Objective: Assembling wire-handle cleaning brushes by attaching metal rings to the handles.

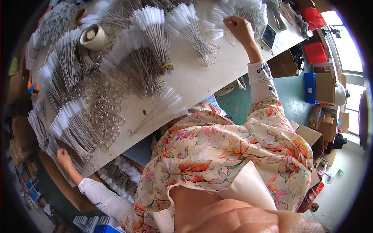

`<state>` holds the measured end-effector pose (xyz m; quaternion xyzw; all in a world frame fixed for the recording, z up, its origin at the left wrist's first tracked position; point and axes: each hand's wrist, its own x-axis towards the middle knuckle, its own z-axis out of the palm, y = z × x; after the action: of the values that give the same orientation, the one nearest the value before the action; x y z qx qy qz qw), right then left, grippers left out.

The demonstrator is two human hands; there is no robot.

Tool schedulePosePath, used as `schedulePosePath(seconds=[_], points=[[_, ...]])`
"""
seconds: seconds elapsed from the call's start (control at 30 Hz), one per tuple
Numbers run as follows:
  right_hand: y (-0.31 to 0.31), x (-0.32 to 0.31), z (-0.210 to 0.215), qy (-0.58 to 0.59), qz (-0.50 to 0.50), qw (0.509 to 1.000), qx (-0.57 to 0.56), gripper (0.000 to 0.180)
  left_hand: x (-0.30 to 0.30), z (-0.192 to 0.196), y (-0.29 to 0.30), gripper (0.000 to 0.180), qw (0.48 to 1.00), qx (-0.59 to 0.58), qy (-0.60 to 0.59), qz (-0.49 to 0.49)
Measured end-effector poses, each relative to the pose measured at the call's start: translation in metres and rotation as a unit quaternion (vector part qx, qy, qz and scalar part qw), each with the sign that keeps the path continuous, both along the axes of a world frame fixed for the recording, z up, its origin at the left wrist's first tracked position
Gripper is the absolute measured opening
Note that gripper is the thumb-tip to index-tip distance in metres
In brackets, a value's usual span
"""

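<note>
At the table's left edge my left hand (65,158) is closed, its fingers curled beside a bundle of wire brushes (75,126) with white bristle heads and thin stems. Whether it grips a stem is hidden. My right hand (239,28) is reached out to the far right, fingers bent and pressed together, close to another heap of white-bristled brushes (252,13). Anything between those fingers is too small to make out. A few loose brushes (155,110) lie fanned near the front edge, between my hands. Next to the left bundle is a pile of metal rings (105,116).
More brush bundles cover the white table (202,83), one tied with a yellow band (167,66). A thick-walled roll (94,37) stands among them. A dark phone-like device (269,36) lies at the right edge. Cardboard boxes (283,64) and a blue bin (309,88) stand beyond.
</note>
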<state>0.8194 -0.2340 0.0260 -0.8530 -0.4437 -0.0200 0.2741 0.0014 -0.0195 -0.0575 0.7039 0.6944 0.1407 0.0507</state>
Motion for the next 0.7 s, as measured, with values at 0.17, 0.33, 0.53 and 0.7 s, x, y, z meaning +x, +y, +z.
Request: schedulePosePath(seconds=[0.17, 0.33, 0.53, 0.7], points=[[-0.014, 0.013, -0.016, -0.062, 0.044, 0.979, -0.186, 0.023, -0.022, -0.006, 0.007, 0.016, 0.997, -0.018, -0.071, 0.024], [-0.01, 0.028, -0.037, -0.141, 0.064, 0.97, -0.187, 0.017, 0.002, 0.01, 0.003, 0.021, 0.981, -0.034, -0.142, 0.125], [-0.018, 0.061, -0.009, -0.046, 0.042, 0.997, -0.055, 0.019, 0.044, 0.046, -0.029, 0.017, 0.912, -0.1, -0.358, 0.173], [0.017, 0.137, -0.012, 0.033, -0.026, 0.996, 0.079, 0.015, 0.035, 0.049, -0.029, 0.017, 0.892, -0.081, -0.409, 0.177]])
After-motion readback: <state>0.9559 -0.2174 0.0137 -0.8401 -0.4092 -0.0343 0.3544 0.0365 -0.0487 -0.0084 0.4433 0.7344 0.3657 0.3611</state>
